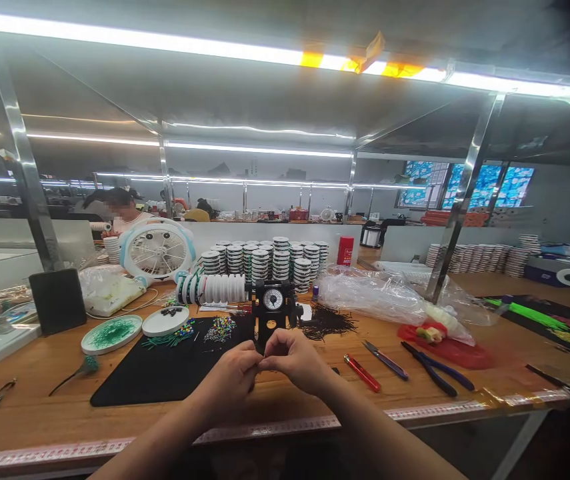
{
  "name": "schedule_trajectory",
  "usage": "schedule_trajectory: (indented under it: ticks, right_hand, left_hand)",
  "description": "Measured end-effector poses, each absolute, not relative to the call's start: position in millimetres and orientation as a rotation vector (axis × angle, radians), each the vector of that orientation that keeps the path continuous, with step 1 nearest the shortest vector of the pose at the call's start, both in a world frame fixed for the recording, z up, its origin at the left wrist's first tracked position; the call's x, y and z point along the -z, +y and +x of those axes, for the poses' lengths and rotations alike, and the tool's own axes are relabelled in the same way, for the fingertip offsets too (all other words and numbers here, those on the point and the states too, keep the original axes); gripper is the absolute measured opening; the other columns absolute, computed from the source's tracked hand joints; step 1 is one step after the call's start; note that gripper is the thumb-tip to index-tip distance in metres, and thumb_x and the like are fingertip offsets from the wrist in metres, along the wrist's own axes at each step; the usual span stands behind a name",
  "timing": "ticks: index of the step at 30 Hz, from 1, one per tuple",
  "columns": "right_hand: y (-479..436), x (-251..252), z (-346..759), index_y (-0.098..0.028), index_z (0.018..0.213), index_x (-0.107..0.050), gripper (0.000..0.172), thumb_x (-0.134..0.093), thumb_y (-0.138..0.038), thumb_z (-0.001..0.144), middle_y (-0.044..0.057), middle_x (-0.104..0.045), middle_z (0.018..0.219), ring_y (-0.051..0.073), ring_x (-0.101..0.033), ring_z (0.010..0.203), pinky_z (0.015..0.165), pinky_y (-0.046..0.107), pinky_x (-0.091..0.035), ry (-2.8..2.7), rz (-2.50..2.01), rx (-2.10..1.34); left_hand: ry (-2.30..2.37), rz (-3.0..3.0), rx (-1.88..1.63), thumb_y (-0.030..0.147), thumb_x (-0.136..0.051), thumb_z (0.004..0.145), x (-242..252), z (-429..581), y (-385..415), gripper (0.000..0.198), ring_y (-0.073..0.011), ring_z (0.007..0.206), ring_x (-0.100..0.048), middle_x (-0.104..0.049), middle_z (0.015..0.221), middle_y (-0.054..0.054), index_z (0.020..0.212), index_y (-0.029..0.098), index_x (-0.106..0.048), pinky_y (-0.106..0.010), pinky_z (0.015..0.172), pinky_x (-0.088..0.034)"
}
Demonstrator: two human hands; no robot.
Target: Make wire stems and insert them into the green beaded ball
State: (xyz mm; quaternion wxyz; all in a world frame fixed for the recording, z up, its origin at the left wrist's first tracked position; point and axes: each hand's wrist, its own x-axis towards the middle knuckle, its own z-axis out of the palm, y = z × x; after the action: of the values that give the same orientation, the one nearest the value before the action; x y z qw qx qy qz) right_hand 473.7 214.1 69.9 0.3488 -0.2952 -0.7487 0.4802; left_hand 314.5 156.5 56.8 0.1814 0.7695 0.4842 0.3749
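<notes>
Just in front of the black dial stand, the left hand and right hand meet, fingertips pinched narrow on something too small to tell. The red can behind the stand bears white writing, and the stand's dial has markings. Neither is readable. Red clippers lie to its right.

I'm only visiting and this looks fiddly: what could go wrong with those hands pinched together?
The left hand and right hand meet fingertip to fingertip. Anything tiny between them is too small to see, and might slip and vanish among the loose beads on the black mat. The red cutter and snips lie close by the right forearm, so a careless sweep could nick skin or knock them off.
</notes>
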Motion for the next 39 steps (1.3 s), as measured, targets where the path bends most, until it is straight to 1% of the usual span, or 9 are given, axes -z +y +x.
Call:
schedule_trajectory:
  ticks: [4, 7, 13, 16, 19, 26, 31, 35, 39]
  right_hand:
    - [207, -75, 482, -0.015, 0.065, -0.057, 0.011, -0.064, -0.020, 0.072, -0.001, -0.055, 0.062, 0.011, -0.047, 0.061, 0.056, 0.023, -0.033, -2.055, -0.931, -0.827]
    - [197, -75, 485, -0.015, 0.069, -0.055, 0.008, -0.056, -0.014, 0.077, 0.002, -0.057, 0.072, 0.013, -0.049, 0.068, 0.061, 0.025, -0.033, -2.179, -0.972, -0.456]
    - [197, -74, 471, -0.015, 0.077, -0.052, 0.009, -0.046, -0.010, 0.082, 0.006, -0.056, 0.087, 0.016, -0.049, 0.080, 0.069, 0.025, -0.036, -2.406, -0.560, -0.099]
    - [212, -73, 464, -0.016, 0.079, -0.051, 0.009, -0.045, -0.011, 0.082, 0.004, -0.054, 0.087, 0.013, -0.048, 0.074, 0.066, 0.024, -0.035, -2.370, -0.599, -0.227]
    - [225, -72, 460, -0.017, 0.072, -0.050, 0.009, -0.050, -0.014, 0.080, 0.001, -0.052, 0.077, 0.012, -0.046, 0.071, 0.065, 0.023, -0.034, -2.184, -0.825, -0.546]
    - [249, -63, 452, -0.016, 0.067, -0.050, 0.008, -0.054, -0.017, 0.074, -0.003, -0.051, 0.053, 0.009, -0.049, 0.044, 0.043, 0.019, -0.036, -2.019, -1.060, -1.074]
    - [257, -62, 459, -0.015, 0.070, -0.054, 0.006, -0.056, -0.020, 0.073, -0.006, -0.047, 0.045, 0.007, -0.046, 0.037, 0.036, 0.016, -0.032, -1.981, -1.051, -1.306]
    - [252, -62, 471, -0.013, 0.071, -0.056, 0.021, -0.051, -0.032, 0.079, -0.003, -0.050, 0.050, 0.007, -0.046, 0.040, 0.039, 0.017, -0.036, -1.976, -0.969, -1.298]
    - [238, -63, 482, -0.013, 0.072, -0.063, 0.026, -0.051, -0.034, 0.080, 0.003, -0.059, 0.070, 0.010, -0.053, 0.060, 0.053, 0.021, -0.042, -1.992, -0.878, -1.161]
  left_hand:
    - [1.293, 1.706, -1.151, 0.034, -0.052, 0.079, -53, 312, 159, 0.023, -0.0108, 0.052, -0.044, -0.046, 0.065, 0.001, 0.072, 0.015, -0.061, -0.023, 0.049, -0.034]
    - [1.270, 1.549, -1.136, 0.042, -0.052, 0.077, -53, 311, 161, 0.030, -0.0092, 0.043, -0.036, -0.044, 0.053, 0.004, 0.076, 0.013, -0.058, -0.022, 0.043, -0.029]
    - [1.271, 1.594, -1.114, 0.051, -0.053, 0.076, -50, 315, 164, 0.035, -0.0079, 0.040, -0.031, -0.037, 0.047, 0.007, 0.068, 0.016, -0.049, -0.021, 0.040, -0.026]
    - [1.323, 1.711, -1.136, 0.044, -0.044, 0.083, -49, 317, 168, 0.032, -0.0094, 0.040, -0.035, -0.038, 0.049, 0.005, 0.064, 0.018, -0.046, -0.023, 0.041, -0.030]
    - [1.396, 1.896, -1.197, 0.029, -0.045, 0.083, -50, 315, 171, 0.024, -0.0150, 0.060, -0.050, -0.050, 0.065, -0.001, 0.064, 0.017, -0.053, -0.027, 0.058, -0.041]
    - [1.503, 2.594, -1.035, 0.005, -0.037, 0.080, -43, 308, 179, 0.028, -0.0202, 0.077, -0.047, -0.052, 0.082, -0.007, 0.090, 0.015, -0.061, -0.035, 0.076, -0.040]
    - [1.351, 2.591, -1.038, 0.012, -0.041, 0.083, -47, 308, 184, 0.030, -0.0200, 0.081, -0.049, -0.054, 0.085, -0.008, 0.104, 0.018, -0.062, -0.034, 0.080, -0.039]
    - [1.382, 2.313, -1.154, 0.025, -0.042, 0.086, -53, 312, 179, 0.026, -0.0184, 0.076, -0.051, -0.054, 0.078, -0.005, 0.086, 0.019, -0.068, -0.030, 0.073, -0.040]
    - [1.394, 1.689, -1.282, 0.036, -0.058, 0.076, -53, 314, 173, 0.023, -0.0183, 0.067, -0.053, -0.057, 0.067, -0.003, 0.076, 0.015, -0.068, -0.029, 0.065, -0.040]
